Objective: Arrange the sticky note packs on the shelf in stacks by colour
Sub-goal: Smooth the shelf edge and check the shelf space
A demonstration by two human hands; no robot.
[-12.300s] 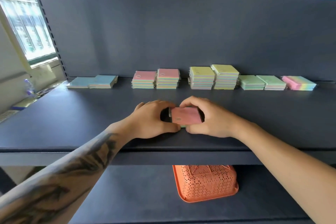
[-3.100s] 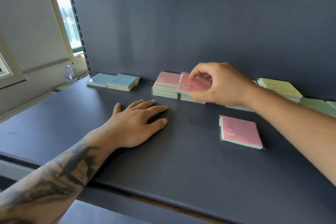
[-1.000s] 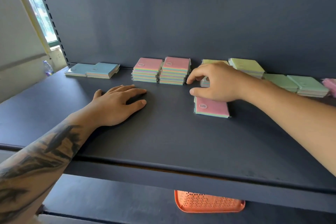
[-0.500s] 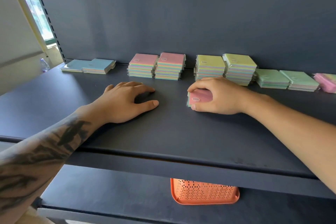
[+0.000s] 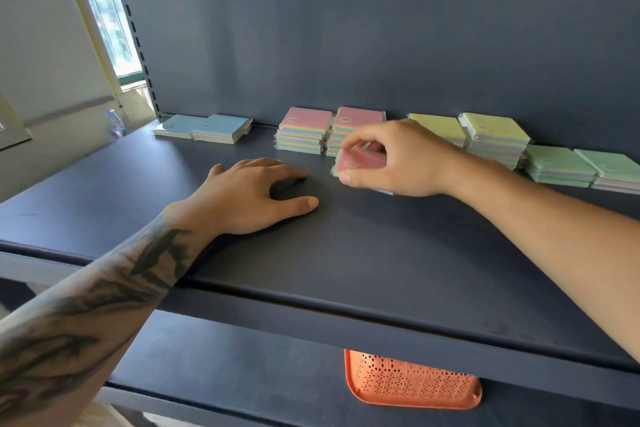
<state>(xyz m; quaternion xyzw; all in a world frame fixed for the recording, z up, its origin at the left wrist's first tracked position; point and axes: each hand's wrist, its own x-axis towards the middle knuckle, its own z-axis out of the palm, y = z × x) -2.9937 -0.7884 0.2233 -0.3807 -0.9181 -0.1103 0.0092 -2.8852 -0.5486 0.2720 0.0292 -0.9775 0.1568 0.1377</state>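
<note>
My right hand [image 5: 398, 159] holds a pink-topped sticky note pack [image 5: 360, 160] lifted a little above the dark shelf [image 5: 346, 239], just in front of the two pink stacks [image 5: 306, 128]. Flat on the shelf to the left of it lies my left hand [image 5: 252, 194], fingers spread, holding nothing. Along the back wall stand two low blue stacks [image 5: 207, 126], the pink stacks, two yellow stacks [image 5: 495, 135] and two green stacks [image 5: 568, 166]. My right hand hides part of the right pink stack and the left yellow stack.
An orange perforated basket [image 5: 412, 381] sits on the lower shelf under the front edge. A slotted upright [image 5: 133, 31] and a window are at the left. A plastic bottle [image 5: 116, 123] stands beyond the shelf's left end.
My right hand has picked the pink pack up off the shelf and carried it back toward the pink stacks. My left hand has stayed flat on the shelf.
</note>
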